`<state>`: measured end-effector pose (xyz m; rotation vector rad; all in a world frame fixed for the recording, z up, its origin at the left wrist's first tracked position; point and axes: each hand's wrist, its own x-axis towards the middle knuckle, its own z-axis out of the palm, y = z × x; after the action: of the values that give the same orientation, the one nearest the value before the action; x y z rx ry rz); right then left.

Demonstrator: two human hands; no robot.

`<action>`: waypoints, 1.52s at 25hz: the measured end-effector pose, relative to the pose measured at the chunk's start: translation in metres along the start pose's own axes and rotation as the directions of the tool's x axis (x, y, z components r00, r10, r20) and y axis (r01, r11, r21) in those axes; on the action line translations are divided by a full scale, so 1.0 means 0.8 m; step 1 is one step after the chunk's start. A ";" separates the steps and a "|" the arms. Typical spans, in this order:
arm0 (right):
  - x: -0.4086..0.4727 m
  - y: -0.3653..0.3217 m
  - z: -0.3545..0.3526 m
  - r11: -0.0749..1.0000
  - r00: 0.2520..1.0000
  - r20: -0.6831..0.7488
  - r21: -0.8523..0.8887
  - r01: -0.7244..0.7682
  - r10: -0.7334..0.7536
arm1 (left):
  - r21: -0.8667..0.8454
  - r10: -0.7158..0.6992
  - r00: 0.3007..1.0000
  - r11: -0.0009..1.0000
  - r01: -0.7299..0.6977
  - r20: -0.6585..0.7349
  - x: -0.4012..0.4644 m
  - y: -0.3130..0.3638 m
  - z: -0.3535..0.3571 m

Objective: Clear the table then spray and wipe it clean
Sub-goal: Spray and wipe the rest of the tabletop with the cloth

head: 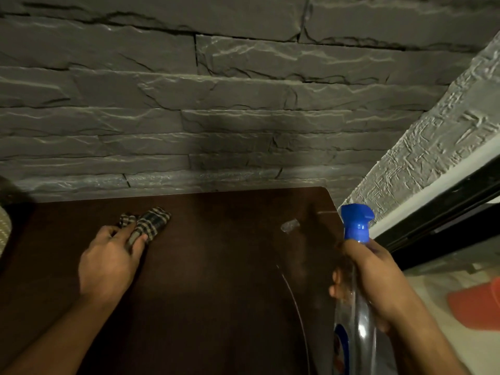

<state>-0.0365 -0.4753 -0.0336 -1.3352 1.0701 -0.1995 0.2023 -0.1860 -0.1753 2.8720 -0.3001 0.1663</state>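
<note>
A dark brown table (216, 266) runs up to a grey stone wall. My left hand (108, 263) lies on the table's left part with its fingers pressed on a checked cloth (151, 221), which sticks out beyond the fingertips. My right hand (373, 282) grips the neck of a clear spray bottle (354, 315) with a blue trigger head (355, 223), held upright over the table's right edge. A small pale wet patch (290, 226) shows on the table near the far right corner.
The grey stone wall (216, 104) stands directly behind the table. To the right is a textured white wall (433, 147) with a dark frame (446, 226) below it. An orange object (479, 304) lies on a pale surface at the right. Something woven shows at the left edge (4, 228).
</note>
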 end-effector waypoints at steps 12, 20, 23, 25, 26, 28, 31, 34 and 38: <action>-0.063 0.047 0.014 0.968 0.938 0.252 -0.131 -0.213 0.240 | 0.011 -0.034 0.999 0.999 0.033 0.034 0.000 0.002 -0.001; -0.050 0.042 -0.013 0.990 0.988 0.149 -0.134 -0.031 0.051 | -0.125 0.031 0.997 0.992 -0.022 0.071 0.009 0.173 0.035; -0.047 0.039 -0.015 0.995 0.988 0.148 -0.096 -0.034 0.048 | -0.230 0.292 0.938 0.941 -0.247 0.187 -0.015 0.269 0.049; -0.044 0.039 -0.014 0.996 0.984 0.171 -0.075 -0.038 0.050 | -0.298 0.542 0.784 0.835 -0.463 0.302 -0.041 0.309 0.049; -0.041 0.041 -0.016 0.997 0.982 0.186 -0.063 -0.034 0.045 | -0.296 0.613 0.714 0.790 -0.537 0.339 -0.043 0.314 0.053; -0.037 0.043 -0.023 0.999 0.981 0.193 -0.042 -0.023 0.030 | -0.238 0.551 0.782 0.833 -0.499 0.292 -0.020 0.300 0.054; -0.027 0.048 -0.042 0.998 0.981 0.186 0.017 -0.060 0.055 | -0.045 0.163 0.976 0.986 -0.158 0.142 0.020 0.270 0.054; -0.022 0.046 -0.053 0.997 0.978 0.206 0.053 -0.055 0.043 | -0.219 0.378 0.903 0.917 -0.334 0.204 -0.011 0.308 0.056; -0.014 0.046 -0.058 0.997 0.979 0.203 0.079 -0.021 0.005 | -0.175 0.551 0.812 0.834 -0.524 0.192 -0.016 0.322 0.065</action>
<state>-0.0919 -0.4886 -0.0526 -1.2467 0.8898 -0.0937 0.1385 -0.4410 -0.1674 2.6110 -1.1356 -0.0935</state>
